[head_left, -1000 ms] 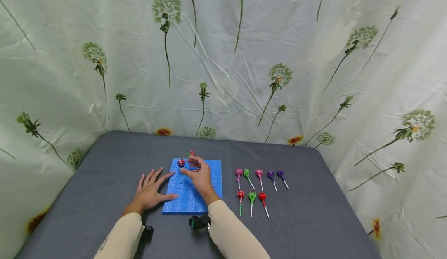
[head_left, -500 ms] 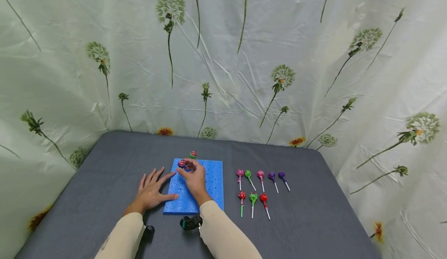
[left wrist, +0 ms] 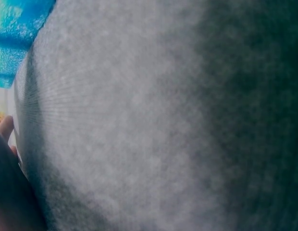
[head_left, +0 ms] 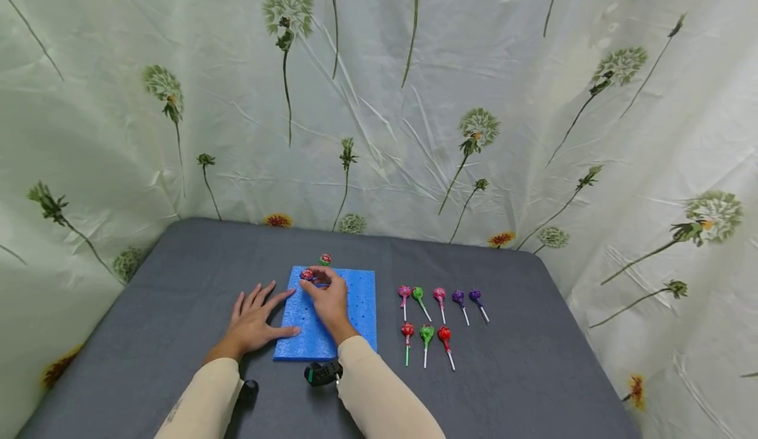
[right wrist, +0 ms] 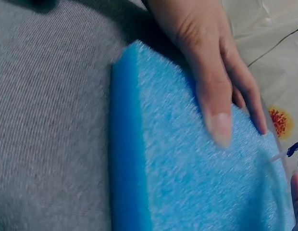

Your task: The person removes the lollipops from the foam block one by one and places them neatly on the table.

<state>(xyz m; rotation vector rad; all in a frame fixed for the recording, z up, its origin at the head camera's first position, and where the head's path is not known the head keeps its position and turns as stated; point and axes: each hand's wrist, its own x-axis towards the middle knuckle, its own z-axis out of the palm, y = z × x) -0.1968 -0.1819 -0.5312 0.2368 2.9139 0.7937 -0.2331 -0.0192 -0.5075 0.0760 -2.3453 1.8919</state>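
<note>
A blue foam board (head_left: 360,320) dotted with small holes lies on the table. My left hand (head_left: 251,324) is spread at its left side, thumb and index fingertip resting on the board's left edge; the right wrist view shows the same left hand (right wrist: 206,62) pressing there. A lollipop (head_left: 306,274) with a red and dark purple wrapper stands upright near the board's far left corner, its white stick going down to the foam. My right hand (head_left: 330,304) pinches this lollipop just below its head. Another lollipop (head_left: 326,259), red and green, stands behind the right fingers, its lower part hidden.
Right of the board lie several wrapped lollipops in two rows, among them a pink lollipop (head_left: 439,295), a purple lollipop (head_left: 458,298) and a red lollipop (head_left: 445,335). A grey cloth (head_left: 521,373) covers the table, with a flowered curtain (head_left: 379,97) behind.
My right hand has moved slightly left, its fingers closing from apart onto the red and purple lollipop. The left hand stays on the board's edge.
</note>
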